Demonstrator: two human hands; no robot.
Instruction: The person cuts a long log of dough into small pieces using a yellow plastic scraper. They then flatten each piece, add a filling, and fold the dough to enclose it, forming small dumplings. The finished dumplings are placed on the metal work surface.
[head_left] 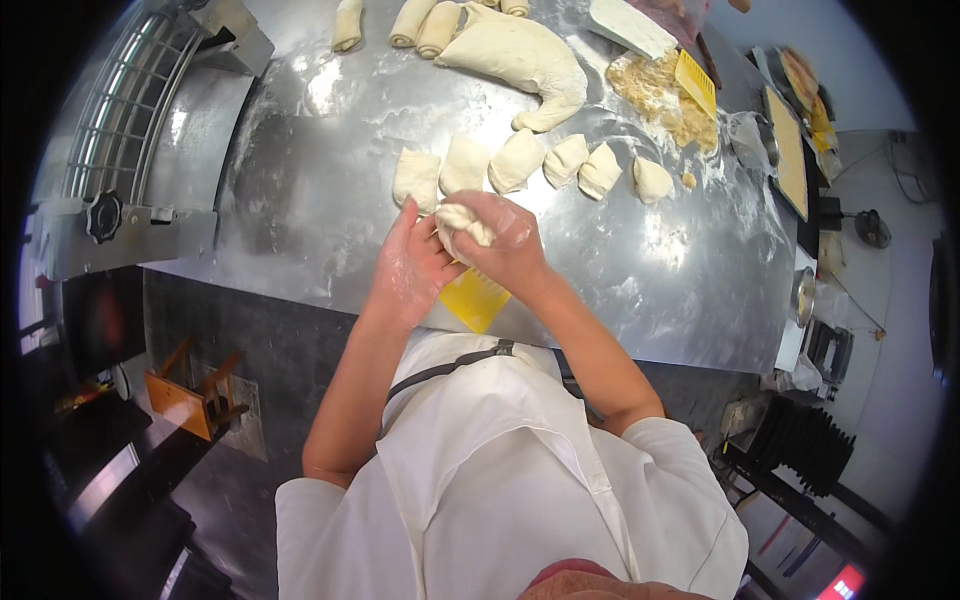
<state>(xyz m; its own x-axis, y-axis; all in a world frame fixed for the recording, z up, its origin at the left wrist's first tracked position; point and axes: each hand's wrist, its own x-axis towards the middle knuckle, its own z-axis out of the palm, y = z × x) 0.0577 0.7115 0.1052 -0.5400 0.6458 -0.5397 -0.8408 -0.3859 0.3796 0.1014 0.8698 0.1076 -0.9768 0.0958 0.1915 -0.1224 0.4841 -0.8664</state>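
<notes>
The dough piece (466, 225) was up in front of the body, just on the near side of a row of portions; the right hand (500, 238) was clamped around it, its folded surface showing between the fingers. The left hand (410, 268) was open, palm turned up and fingers loosely spread beside and below the dough; whether its fingertips bore any weight could not be told. Judging by what lay there, the work looked partway along: six cut portions (517, 161) waited unrolled in a row, the large dough slab (520, 62) beyond them was undivided, and several dough rolls (438, 28) at the far side seemed already formed. A yellow scraper (475, 303) lay below the hands, close to the near edge of the steel table (320, 190), where a careless forearm could knock it. The leftmost portion sat right behind the hands, leaving little space forward. Sideways there was more room: floured metal stretched left toward the guarded machine (130, 120), whose frame bounded that side, and right of the row toward the table's bent edge. Farther up on the right, a crumbly mass (645, 95) and a second scraper (697, 84) narrowed the reach.
</notes>
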